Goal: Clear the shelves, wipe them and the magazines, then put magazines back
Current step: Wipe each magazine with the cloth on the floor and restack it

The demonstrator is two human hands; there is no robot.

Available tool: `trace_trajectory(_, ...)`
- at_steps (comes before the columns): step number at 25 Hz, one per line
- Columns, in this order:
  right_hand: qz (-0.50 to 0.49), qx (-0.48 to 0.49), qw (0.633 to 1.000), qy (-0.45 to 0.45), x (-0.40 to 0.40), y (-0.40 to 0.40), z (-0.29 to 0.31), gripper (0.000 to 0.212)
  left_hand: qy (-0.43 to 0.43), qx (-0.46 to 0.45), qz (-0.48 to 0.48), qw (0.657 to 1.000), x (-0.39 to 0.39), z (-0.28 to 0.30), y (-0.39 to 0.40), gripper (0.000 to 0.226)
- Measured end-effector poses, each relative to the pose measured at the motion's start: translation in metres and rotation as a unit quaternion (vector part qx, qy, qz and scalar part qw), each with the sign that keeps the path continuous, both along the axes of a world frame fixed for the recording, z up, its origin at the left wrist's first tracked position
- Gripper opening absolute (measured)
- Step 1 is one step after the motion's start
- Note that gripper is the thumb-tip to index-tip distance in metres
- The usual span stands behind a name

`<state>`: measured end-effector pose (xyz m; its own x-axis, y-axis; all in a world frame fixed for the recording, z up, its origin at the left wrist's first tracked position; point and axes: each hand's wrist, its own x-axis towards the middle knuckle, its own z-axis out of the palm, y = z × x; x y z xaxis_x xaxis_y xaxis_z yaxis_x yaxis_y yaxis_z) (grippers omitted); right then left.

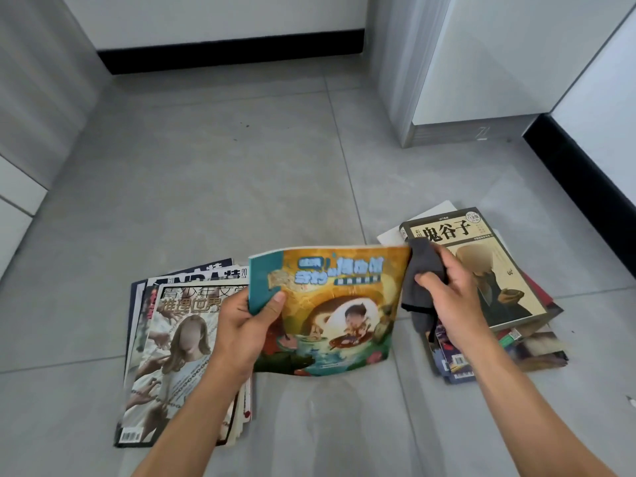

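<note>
Head view: the colourful magazine [330, 308] hangs above the floor [223, 187] between two stacks, long axis left-to-right, left hand [244, 325] pinching its left edge, right hand [451, 290] clutching a grey cloth [418, 284] at its right edge, nearest for wiping.

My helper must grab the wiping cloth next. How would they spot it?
Between the two piles on the grey floor, the left hand holds up a colourful magazine. At its right edge, the right hand grips the dark grey cloth, the only soft, unprinted thing there.
</note>
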<state>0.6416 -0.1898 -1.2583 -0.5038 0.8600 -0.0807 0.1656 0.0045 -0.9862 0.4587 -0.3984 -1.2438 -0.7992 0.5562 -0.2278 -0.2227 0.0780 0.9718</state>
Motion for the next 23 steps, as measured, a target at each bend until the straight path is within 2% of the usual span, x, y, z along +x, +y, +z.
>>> trace_trajectory(2,-0.029,-0.149,0.986,0.07,-0.001,-0.009,-0.007,0.043,-0.063,0.051,0.058,0.995,0.004,0.001,0.007,0.021)
trace_trajectory(4,-0.047,-0.186,0.978,0.081,-0.001,-0.015,-0.012,0.04,-0.071,0.042,0.06,0.995,0.007,-0.001,0.012,0.019)
trace_trajectory(8,0.007,-0.09,0.996,0.006,0.008,-0.004,-0.001,0.043,-0.075,-0.072,-0.092,0.99,0.001,-0.013,-0.005,0.03)
trace_trajectory(11,0.077,-0.061,0.994,-0.048,0.015,0.004,0.016,0.045,-0.162,-0.056,-0.203,0.964,-0.019,-0.008,-0.021,0.03)
trace_trajectory(13,0.107,-0.069,0.99,-0.061,0.022,0.007,0.021,0.046,-0.19,-0.068,-0.301,0.932,-0.032,0.005,-0.02,0.033)
trace_trajectory(16,0.143,-0.063,0.985,-0.078,0.021,0.003,0.026,0.048,-0.136,-0.173,-0.409,0.886,-0.031,0.019,-0.005,0.035)
trace_trajectory(17,0.159,-0.056,0.982,-0.082,0.017,0.0,0.027,0.048,-0.117,-0.195,-0.399,0.889,-0.025,0.022,0.003,0.03)
trace_trajectory(20,0.219,0.0,0.97,-0.109,-0.001,-0.013,0.028,0.045,-0.03,-0.205,-0.307,0.929,-0.002,0.021,0.022,0.01)
trace_trajectory(23,0.244,0.115,0.956,-0.118,-0.024,-0.027,0.04,0.043,0.065,-0.182,-0.321,0.927,0.009,0.015,0.028,0.007)
